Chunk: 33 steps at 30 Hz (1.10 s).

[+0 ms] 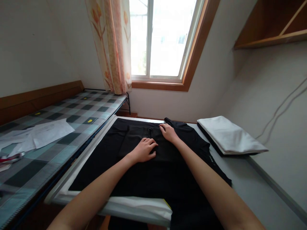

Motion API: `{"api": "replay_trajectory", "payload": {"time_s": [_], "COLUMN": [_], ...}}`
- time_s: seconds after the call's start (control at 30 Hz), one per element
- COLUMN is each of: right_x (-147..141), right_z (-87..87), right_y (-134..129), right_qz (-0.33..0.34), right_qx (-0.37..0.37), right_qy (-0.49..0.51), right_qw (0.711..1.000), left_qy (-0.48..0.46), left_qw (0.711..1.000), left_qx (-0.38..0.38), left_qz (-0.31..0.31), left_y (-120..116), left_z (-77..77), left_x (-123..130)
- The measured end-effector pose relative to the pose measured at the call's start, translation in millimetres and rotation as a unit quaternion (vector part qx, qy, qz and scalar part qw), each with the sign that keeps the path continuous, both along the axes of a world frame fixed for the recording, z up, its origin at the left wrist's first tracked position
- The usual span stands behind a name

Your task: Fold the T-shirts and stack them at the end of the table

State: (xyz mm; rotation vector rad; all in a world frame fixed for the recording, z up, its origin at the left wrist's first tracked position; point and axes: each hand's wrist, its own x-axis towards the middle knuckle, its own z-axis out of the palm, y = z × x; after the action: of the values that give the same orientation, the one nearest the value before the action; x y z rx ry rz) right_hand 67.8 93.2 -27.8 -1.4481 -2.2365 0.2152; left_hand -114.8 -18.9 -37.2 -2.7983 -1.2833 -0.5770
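A black garment (148, 179) lies spread over a white table, its near end hanging past the front edge. My left hand (145, 150) rests palm down on the middle of it, fingers apart and slightly bent. Farther off and to the right, my right hand (168, 133) lies on the cloth near the garment's far edge, fingers stretched out. Under and between both hands is a slightly greyer dark panel, which I cannot tell to be a layer of the garment or a separate piece. A small dark detail shows on it between the hands.
A folded white cloth (230, 135) lies on a dark layer at the table's right. White material (139, 206) with a yellow edge sits at the front. At left, a checkered bed (96, 108) holds papers (48, 134). Beyond are a curtain (112, 44) and window; a shelf (271, 40) hangs upper right.
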Motion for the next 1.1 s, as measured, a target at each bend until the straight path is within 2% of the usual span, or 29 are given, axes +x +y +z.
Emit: {"api": "replay_trajectory", "payload": {"time_s": [0.1, 0.2, 0.37, 0.43, 0.5, 0.57, 0.67, 0.83, 0.97, 1.1], "right_x": [15.9, 17.6, 11.1, 13.0, 18.0, 25.1, 35.7, 43.4, 46.0, 51.4], "right_z": [-3.4, -12.3, -20.8, -20.0, -16.5, -10.2, 2.2, 14.1, 7.8, -1.0], "right_y": [-19.9, -40.9, -52.7, -52.4, -52.8, -54.6, -58.8, -63.2, -57.0, -46.5], "right_qz": [-0.004, -0.021, -0.040, -0.048, -0.083, -0.151, -0.225, -0.217, -0.213, -0.175], "right_qx": [-0.021, -0.060, -0.047, -0.028, -0.013, -0.014, -0.060, -0.179, -0.202, -0.221], "right_qy": [-0.074, -0.148, -0.126, -0.077, -0.022, 0.005, -0.007, -0.042, -0.037, 0.040], "right_qw": [0.997, 0.987, 0.990, 0.995, 0.996, 0.988, 0.973, 0.959, 0.955, 0.959], "left_qy": [0.005, 0.007, -0.028, -0.039, -0.038, -0.026, 0.010, 0.047, 0.055, 0.048], "left_qw": [1.000, 1.000, 0.999, 0.994, 0.982, 0.967, 0.951, 0.944, 0.949, 0.957], "left_qx": [0.009, 0.011, 0.030, 0.054, 0.056, 0.016, -0.069, -0.102, -0.099, -0.102], "left_qz": [0.009, 0.014, 0.022, 0.085, 0.178, 0.253, 0.301, 0.310, 0.295, 0.266], "left_y": [0.7, 0.9, -0.6, -1.8, -2.8, -3.7, -4.4, -4.9, -5.3, -5.6], "left_z": [-0.3, -1.1, 0.9, 5.0, 9.9, 13.7, 14.9, 11.6, 12.2, 13.3], "left_x": [3.4, 5.6, 4.2, 2.4, 0.2, -1.8, -2.8, 0.5, 1.1, 0.2]}}
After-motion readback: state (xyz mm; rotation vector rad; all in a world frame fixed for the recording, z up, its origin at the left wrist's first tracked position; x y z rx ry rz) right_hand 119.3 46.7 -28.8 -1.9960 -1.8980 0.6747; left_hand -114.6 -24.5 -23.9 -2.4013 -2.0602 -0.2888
